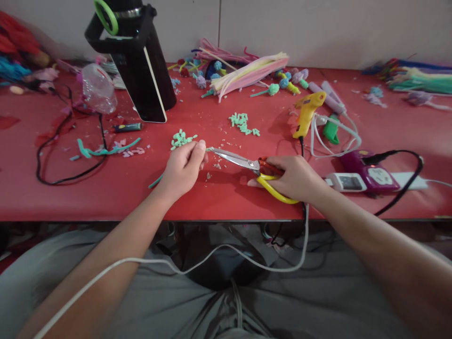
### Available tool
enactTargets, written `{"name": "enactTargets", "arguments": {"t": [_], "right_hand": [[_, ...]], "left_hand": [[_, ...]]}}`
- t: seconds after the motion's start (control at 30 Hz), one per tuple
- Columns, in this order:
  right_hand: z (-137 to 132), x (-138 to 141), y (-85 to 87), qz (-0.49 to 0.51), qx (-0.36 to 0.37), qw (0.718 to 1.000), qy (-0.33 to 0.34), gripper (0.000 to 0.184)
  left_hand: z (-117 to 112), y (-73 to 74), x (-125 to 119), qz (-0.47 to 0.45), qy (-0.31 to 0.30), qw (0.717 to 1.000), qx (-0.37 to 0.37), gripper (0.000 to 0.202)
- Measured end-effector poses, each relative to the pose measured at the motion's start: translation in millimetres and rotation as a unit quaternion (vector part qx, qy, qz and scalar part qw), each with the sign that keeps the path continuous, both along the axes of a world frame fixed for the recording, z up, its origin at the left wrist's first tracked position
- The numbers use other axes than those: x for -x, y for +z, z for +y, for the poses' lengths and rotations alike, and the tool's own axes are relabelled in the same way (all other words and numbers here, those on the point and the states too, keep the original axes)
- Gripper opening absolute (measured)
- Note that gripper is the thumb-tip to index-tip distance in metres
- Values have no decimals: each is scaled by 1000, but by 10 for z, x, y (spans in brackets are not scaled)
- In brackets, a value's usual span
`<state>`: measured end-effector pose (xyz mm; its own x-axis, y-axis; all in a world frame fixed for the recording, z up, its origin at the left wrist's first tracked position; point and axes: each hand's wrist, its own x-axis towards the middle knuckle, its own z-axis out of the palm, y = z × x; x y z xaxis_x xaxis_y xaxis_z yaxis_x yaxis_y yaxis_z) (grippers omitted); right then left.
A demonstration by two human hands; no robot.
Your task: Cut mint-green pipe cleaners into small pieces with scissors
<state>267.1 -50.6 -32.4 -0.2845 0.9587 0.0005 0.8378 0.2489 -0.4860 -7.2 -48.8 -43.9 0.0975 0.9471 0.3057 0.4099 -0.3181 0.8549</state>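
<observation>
My left hand (pixel 185 167) pinches a green pipe cleaner (pixel 156 181); its tail sticks out below the palm and its short tip shows past the thumb. At that tip are the blade ends of the scissors (pixel 236 159), which look nearly closed. My right hand (pixel 294 176) is wrapped round the red and yellow scissor handles. Just beyond my left hand lies a pile of short green cut pieces (pixel 181 139). A second pile of green pieces (pixel 243 123) lies farther back, right of the first.
A black tumbler (pixel 137 70) stands at back left, near a clear plastic cup (pixel 99 88). Bundled pipe cleaners (pixel 250 75) lie at the back. To the right are a yellow glue gun (pixel 308 113), a purple socket adapter (pixel 370 174) and cables. A white cord (pixel 219 247) crosses my lap.
</observation>
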Motion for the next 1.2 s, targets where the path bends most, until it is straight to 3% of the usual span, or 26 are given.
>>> {"name": "enactTargets", "arguments": {"t": [1.2], "right_hand": [[10, 9, -10, -13, 8, 1000, -6, 75]], "left_hand": [[14, -8, 6, -9, -13, 1000, -10, 49]]}}
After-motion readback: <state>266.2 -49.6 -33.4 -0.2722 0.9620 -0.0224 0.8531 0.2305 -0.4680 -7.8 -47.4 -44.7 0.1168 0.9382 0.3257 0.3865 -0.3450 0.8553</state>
